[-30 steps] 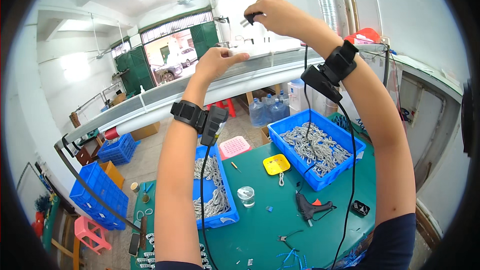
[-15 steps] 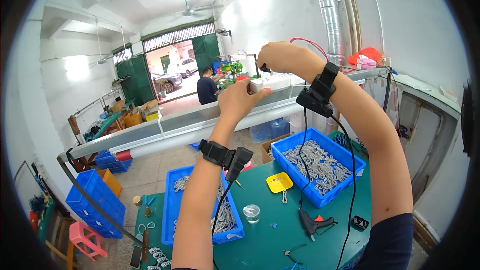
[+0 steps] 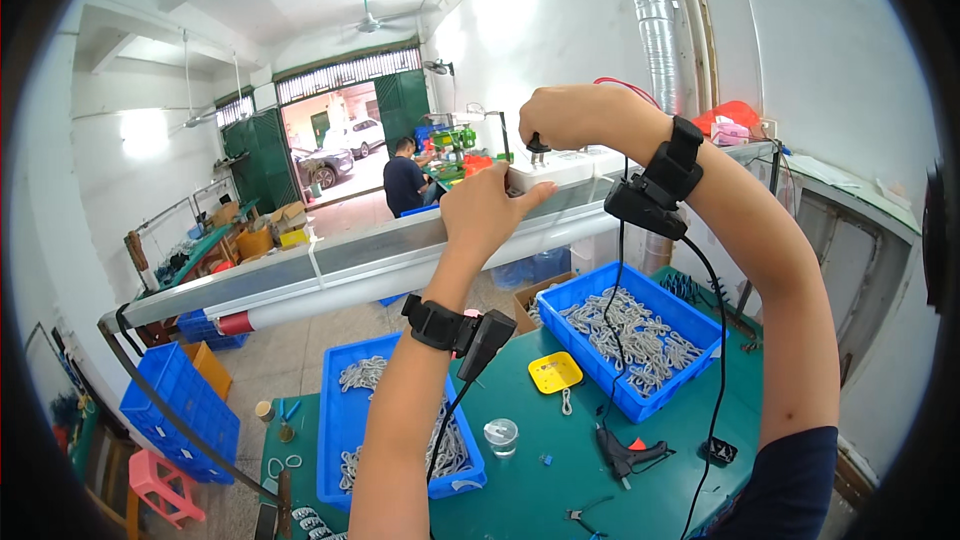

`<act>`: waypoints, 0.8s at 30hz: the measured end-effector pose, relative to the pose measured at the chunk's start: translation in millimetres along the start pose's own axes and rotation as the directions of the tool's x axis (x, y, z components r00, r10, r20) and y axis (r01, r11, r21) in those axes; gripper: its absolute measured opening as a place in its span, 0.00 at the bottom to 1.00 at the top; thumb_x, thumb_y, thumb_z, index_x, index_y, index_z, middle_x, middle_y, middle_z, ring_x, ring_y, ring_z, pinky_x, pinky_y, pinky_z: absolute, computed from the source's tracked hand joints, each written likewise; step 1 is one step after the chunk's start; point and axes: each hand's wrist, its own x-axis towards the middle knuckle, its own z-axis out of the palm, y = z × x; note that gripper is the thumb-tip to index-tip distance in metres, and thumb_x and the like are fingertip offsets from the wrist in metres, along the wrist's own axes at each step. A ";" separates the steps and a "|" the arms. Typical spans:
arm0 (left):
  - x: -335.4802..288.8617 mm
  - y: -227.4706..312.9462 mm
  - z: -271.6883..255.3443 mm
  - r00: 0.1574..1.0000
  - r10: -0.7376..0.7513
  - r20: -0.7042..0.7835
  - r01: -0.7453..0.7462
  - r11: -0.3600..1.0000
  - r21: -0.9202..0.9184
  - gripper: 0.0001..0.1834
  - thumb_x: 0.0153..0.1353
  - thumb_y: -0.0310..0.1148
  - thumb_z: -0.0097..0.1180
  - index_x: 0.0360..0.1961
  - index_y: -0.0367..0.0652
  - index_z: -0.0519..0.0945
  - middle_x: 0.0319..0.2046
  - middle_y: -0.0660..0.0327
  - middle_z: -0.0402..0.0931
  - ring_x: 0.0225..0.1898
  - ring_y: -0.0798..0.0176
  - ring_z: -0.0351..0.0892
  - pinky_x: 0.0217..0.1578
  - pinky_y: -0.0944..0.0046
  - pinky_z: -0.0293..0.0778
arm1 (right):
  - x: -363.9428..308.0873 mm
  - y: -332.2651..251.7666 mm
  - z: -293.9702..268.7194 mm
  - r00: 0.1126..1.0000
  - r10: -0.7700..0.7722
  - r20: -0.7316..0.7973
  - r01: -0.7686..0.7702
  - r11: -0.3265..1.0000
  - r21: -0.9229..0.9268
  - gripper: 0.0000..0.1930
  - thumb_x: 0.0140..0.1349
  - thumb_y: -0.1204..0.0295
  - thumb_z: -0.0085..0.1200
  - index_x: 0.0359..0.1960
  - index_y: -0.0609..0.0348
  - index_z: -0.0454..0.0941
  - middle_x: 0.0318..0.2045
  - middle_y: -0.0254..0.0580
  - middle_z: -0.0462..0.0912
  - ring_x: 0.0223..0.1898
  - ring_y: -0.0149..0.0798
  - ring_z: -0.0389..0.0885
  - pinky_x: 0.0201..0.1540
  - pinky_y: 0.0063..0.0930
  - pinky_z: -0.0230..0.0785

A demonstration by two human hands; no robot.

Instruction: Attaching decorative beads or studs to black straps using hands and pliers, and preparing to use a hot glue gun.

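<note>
A white box-like block (image 3: pixel 562 170), perhaps a power strip, sits on the raised metal beam (image 3: pixel 390 244) in front of me. My left hand (image 3: pixel 487 203) grips its left end, thumb stretched along the front; the other fingers are partly hidden behind it. Above the block, my right hand (image 3: pixel 585 120) is closed with its fingers bent down around a small black piece (image 3: pixel 538 144) that looks like a plug. Whether this piece touches the block's top I cannot tell. Both wrists wear black straps with cabled modules.
Below lies a green table (image 3: pixel 480 505) with two blue trays (image 3: pixel 330 420) of grey cord loops, a yellow dish (image 3: pixel 553 387), a clear cup (image 3: pixel 501 438), a glue gun (image 3: pixel 622 455) and pliers (image 3: pixel 580 515). A white roll (image 3: pixel 400 278) hangs under the beam. A seated person (image 3: pixel 404 180) works farther off.
The view has shifted slightly. My right hand and the black piece have come a little lower toward the white block; my left hand keeps its hold.
</note>
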 end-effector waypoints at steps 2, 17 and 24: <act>-0.2 2.0 -2.8 0.999 -0.041 0.032 0.040 0.999 0.029 0.38 0.45 0.70 0.56 0.30 0.39 0.82 0.21 0.61 0.79 0.24 0.61 0.80 0.26 0.63 0.71 | -3.4 -4.3 -2.9 0.994 0.070 0.088 -0.066 0.997 -0.051 0.12 0.51 0.81 0.47 0.35 0.60 0.82 0.36 0.49 0.82 0.38 0.45 0.80 0.41 0.34 0.71; 1.6 6.6 -5.9 0.998 -0.046 0.037 0.046 0.999 0.012 0.32 0.44 0.66 0.60 0.25 0.43 0.81 0.18 0.57 0.79 0.25 0.54 0.82 0.25 0.57 0.73 | -0.7 2.9 44.8 0.982 -0.080 -0.169 0.079 0.997 -0.009 0.11 0.43 0.79 0.52 0.30 0.62 0.82 0.34 0.49 0.78 0.35 0.50 0.79 0.37 0.42 0.72; -0.5 7.8 -5.8 1.000 -0.026 0.012 0.026 1.000 -0.006 0.32 0.45 0.65 0.59 0.24 0.40 0.83 0.20 0.53 0.79 0.25 0.51 0.81 0.28 0.56 0.74 | 8.6 17.5 52.3 0.977 -0.120 -0.176 0.124 0.992 0.016 0.13 0.44 0.74 0.51 0.33 0.58 0.84 0.33 0.51 0.78 0.37 0.53 0.79 0.41 0.41 0.71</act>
